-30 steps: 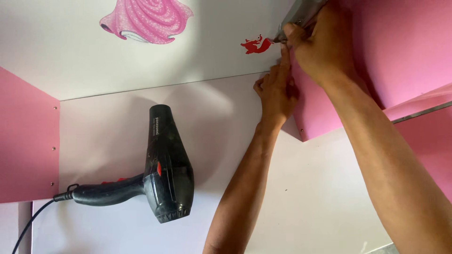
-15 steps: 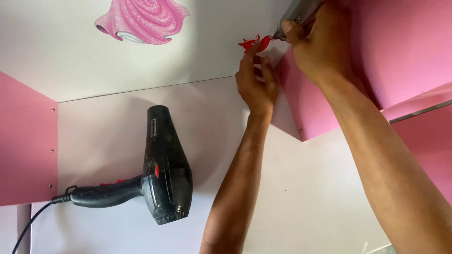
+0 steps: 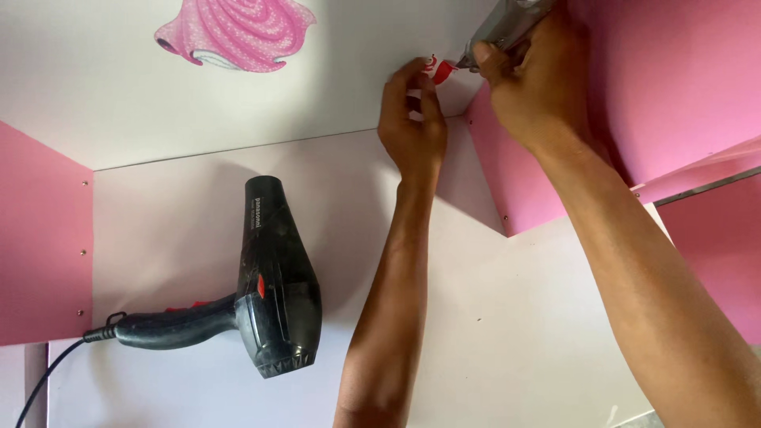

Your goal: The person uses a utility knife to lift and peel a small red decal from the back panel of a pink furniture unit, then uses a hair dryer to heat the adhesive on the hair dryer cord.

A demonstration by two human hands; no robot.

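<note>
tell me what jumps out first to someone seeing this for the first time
Two bare arms reach up to the top right corner, where the left hand pinches a small red sticker on the white panel and the right hand grips a metal tool against it. A black hair dryer lies lower left, and a pink swirl decal sits at the top.

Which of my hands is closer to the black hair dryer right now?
Left. Your left hand is up and right of the hair dryer; your right hand, gripping a metal tool, is farther right.
</note>
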